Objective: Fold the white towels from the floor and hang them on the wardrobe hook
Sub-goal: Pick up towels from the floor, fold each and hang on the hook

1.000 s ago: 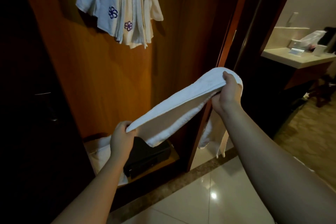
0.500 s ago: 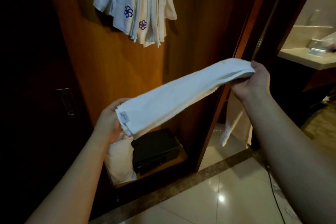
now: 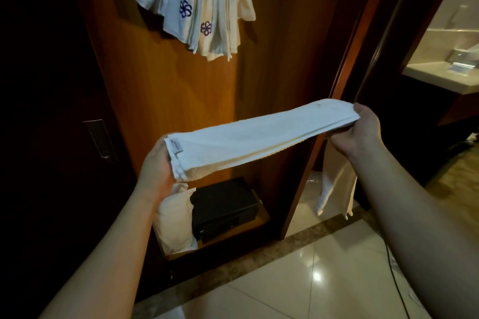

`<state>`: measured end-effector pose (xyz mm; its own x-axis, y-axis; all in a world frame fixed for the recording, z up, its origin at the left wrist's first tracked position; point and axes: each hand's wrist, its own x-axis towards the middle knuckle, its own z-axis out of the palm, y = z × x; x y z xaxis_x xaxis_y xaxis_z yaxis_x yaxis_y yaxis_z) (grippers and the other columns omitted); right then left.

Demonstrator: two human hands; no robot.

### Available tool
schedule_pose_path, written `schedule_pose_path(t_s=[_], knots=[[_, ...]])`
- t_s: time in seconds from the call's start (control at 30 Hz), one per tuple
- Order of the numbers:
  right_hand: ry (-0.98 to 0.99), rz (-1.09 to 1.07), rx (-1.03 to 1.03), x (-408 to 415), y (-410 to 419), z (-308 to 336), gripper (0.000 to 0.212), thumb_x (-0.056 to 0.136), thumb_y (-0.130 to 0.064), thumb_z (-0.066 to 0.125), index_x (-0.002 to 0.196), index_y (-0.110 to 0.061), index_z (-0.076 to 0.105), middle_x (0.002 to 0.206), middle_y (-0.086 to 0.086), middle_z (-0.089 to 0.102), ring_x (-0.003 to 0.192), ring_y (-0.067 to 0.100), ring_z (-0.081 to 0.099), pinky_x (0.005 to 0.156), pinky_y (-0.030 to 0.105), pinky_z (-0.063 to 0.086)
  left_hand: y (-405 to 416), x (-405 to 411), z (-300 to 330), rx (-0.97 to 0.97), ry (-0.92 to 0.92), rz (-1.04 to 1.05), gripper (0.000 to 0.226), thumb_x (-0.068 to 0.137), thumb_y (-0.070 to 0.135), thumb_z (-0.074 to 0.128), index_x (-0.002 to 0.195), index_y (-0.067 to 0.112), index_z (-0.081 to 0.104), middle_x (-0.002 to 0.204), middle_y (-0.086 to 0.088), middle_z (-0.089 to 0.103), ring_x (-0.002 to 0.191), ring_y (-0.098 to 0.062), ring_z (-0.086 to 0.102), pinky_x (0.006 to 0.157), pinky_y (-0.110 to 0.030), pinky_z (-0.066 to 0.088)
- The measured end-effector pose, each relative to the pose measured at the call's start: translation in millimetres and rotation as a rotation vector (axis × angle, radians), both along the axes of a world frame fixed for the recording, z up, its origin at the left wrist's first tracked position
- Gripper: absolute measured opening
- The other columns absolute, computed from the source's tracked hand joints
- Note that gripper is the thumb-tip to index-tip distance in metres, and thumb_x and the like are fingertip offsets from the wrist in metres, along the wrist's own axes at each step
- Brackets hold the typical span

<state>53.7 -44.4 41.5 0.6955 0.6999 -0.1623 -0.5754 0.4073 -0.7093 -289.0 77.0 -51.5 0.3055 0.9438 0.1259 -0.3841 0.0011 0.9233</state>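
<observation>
Your left hand (image 3: 158,163) grips one short end of the folded white towel (image 3: 259,134), fingers closed under it by the sewn label (image 3: 176,147); your right hand (image 3: 363,129) pinches the other end, and the towel stretches as a long flat band between them, in the air before the wooden wardrobe panel (image 3: 181,101). More white cloth (image 3: 337,184) hangs down below your right hand; whether it is part of the same towel you cannot tell. Directly above, a bunch of towels with purple flower embroidery (image 3: 197,5) hangs on the panel, its hook out of sight. Nothing lies between the band and that bunch. Compared with half a second ago, the band lies flatter and its right end sits lower. Low in the wardrobe, an open shelf (image 3: 261,217) holds a black safe (image 3: 223,207) with a white pillow (image 3: 173,220) just beside it, touching. At far right a pale washbasin counter (image 3: 440,77) shows through the doorway.
</observation>
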Motion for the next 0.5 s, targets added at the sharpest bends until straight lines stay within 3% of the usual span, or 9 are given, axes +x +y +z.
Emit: schedule_pose_path(t_s=[0.13, 0.3, 0.43, 0.5], knots=[[-0.014, -0.008, -0.033, 1.9, -2.4, -6.4, 0.035, 0.105, -0.027, 0.039, 0.123, -0.005, 0.06, 0.1, 0.014, 0.077, 0.086, 0.028, 0.076, 0.061, 0.038, 0.06, 6.1, -4.7, -2.2, 0.05, 0.045, 0.004, 0.036, 0.096, 0.011, 0.051, 0.087, 0.035, 0.076, 0.091, 0.004, 0.076, 0.084, -0.014, 0.073, 0.06, -0.029, 0.059], [0.014, 0.011, -0.059, 0.1, -4.1, -11.3, 0.038, 0.106, -0.025, 0.037, 0.129, -0.001, 0.056, 0.105, 0.019, 0.076, 0.09, 0.033, 0.076, 0.061, 0.04, 0.061, 9.2, -7.4, -19.4, -0.173, -0.201, -0.104, 0.04, 0.095, 0.008, 0.045, 0.072, 0.027, 0.071, 0.098, -0.003, 0.075, 0.091, -0.028, 0.073, 0.068, -0.04, 0.06], [0.017, 0.078, -0.022, -1.5, -3.6, -12.8, 0.043, 0.108, -0.029, 0.032, 0.127, -0.001, 0.057, 0.107, 0.02, 0.075, 0.091, 0.034, 0.075, 0.064, 0.044, 0.061, 8.7, -8.7, -38.6, -0.303, -0.321, -0.161, 0.023, 0.08, 0.028, 0.049, 0.066, 0.02, 0.066, 0.1, -0.011, 0.072, 0.097, -0.035, 0.067, 0.082, -0.044, 0.051], [-0.011, 0.109, -0.024, -3.9, -3.1, -14.6, 0.043, 0.107, -0.034, 0.032, 0.128, -0.006, 0.057, 0.109, 0.018, 0.075, 0.095, 0.035, 0.074, 0.069, 0.048, 0.061, 10.1, -4.2, -49.3, -0.404, -0.304, -0.156, 0.031, 0.084, 0.041, 0.054, 0.065, 0.018, 0.062, 0.102, -0.012, 0.073, 0.097, -0.034, 0.07, 0.079, -0.042, 0.051]])
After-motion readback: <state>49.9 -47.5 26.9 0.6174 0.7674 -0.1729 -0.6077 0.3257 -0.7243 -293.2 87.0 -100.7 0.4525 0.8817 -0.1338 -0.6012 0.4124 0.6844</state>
